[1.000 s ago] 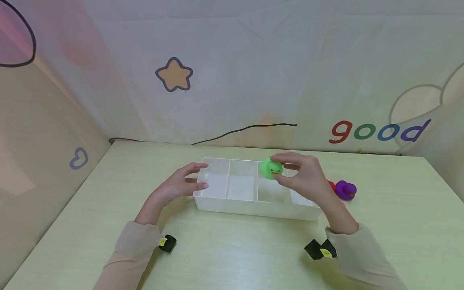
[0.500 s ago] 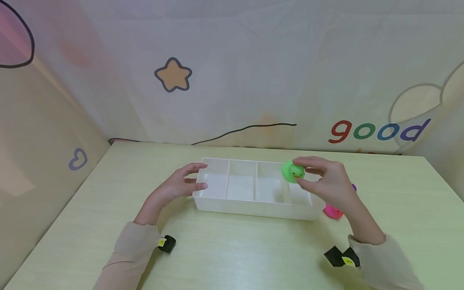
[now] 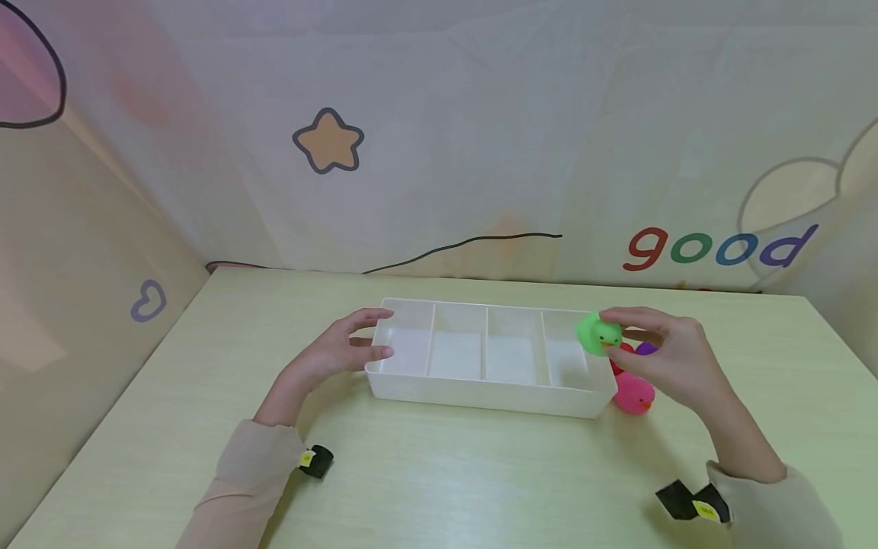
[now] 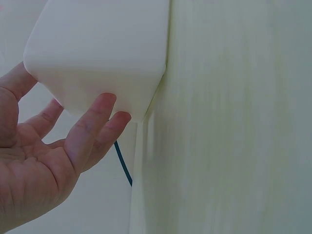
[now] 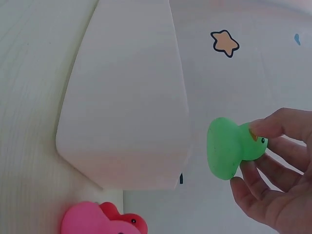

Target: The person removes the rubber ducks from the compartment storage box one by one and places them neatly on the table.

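My right hand [image 3: 661, 354] pinches a green rubber duck [image 3: 598, 334] in the air over the right end of a white divided tray [image 3: 480, 395]. In the right wrist view the green duck [image 5: 231, 148] hangs beside the tray's end wall [image 5: 126, 122], held by my fingertips [image 5: 275, 124]. My left hand [image 3: 343, 349] rests with straight fingers against the tray's left end; the left wrist view shows its fingers [image 4: 92, 131] touching the tray's corner [image 4: 97, 53]. The tray's compartments look empty.
A pink duck [image 3: 632, 394] sits on the table just right of the tray, with a red duck [image 3: 620, 354] and a purple duck [image 3: 645, 348] partly hidden behind my right hand. The pink duck [image 5: 95, 219] shows in the right wrist view too. Fabric walls enclose the table.
My right hand has carried the green duck rightward, from above the tray's third compartment to its right end. The left hand and the tray have stayed put.
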